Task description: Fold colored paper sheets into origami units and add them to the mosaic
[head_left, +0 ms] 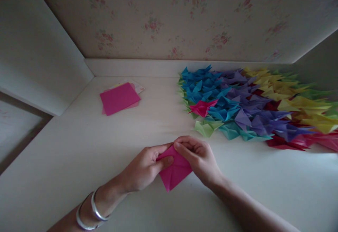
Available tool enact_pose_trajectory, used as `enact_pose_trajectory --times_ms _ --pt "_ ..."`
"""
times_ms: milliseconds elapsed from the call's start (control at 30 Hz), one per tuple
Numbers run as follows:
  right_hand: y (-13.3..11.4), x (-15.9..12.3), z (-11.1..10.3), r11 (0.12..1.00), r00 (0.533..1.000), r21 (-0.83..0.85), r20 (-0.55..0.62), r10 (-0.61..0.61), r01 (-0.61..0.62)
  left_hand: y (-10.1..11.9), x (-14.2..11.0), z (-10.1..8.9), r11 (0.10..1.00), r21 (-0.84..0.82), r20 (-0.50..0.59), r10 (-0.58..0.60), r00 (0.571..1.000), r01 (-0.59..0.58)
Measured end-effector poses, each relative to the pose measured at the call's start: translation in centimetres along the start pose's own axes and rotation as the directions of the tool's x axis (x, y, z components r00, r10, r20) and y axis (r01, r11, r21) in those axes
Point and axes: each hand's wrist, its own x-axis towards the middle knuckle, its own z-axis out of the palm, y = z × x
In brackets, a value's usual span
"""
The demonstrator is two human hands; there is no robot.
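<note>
A pink origami paper [174, 171], folded to a small diamond with crease lines showing, is held between my two hands just above the white table. My left hand [148, 167] grips its left side, thumb lying on top and fingers behind. At the far corner, my right hand [198, 156] pinches the paper between thumb and index finger, the other fingers curled. What the fingers do behind the paper is hidden. Two silver bangles [96, 205] circle my left wrist.
Rows of folded paper cranes [245, 108] in blue, purple, yellow, green and red cover the right rear of the table [79, 154]. One pink crane [202, 108] lies on them. A stack of paper sheets [120, 99], magenta on top, sits back left. Flowered wall [158, 24] behind.
</note>
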Motion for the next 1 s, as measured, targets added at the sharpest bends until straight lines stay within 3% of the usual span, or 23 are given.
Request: enact_pose_trajectory --times_ms 200,367,533,667,800,1000 --pt "0.23 0.31 -0.10 0.999 0.999 -0.023 0.020 -0.026 0.027 -0.59 0.17 -0.04 0.999 0.049 -0.060 0.002 0.998 0.001" --pt "0.06 0.26 0.01 0.998 0.995 0.052 0.094 -0.046 0.041 -0.53 0.25 -0.12 0.991 0.126 -0.138 0.065 0.988 -0.048" --pt "0.07 0.51 -0.16 0.993 0.987 -0.069 0.138 -0.082 0.092 -0.30 0.25 -0.40 0.992 0.118 -0.222 0.058 0.973 -0.033" --pt "0.17 0.66 -0.44 0.993 0.991 -0.078 0.106 -0.079 0.087 -0.33 0.24 -0.59 0.999 0.046 -0.292 0.034 0.956 -0.021" --pt "0.09 0.60 -0.51 0.998 0.996 -0.026 0.065 -0.062 0.064 -0.57 0.20 -0.67 0.997 -0.078 -0.287 -0.018 0.958 -0.005" --pt "-0.16 0.65 -0.46 0.996 0.998 0.086 0.070 0.001 -0.007 -0.86 0.43 -0.85 0.996 -0.093 -0.331 -0.040 0.943 0.010"
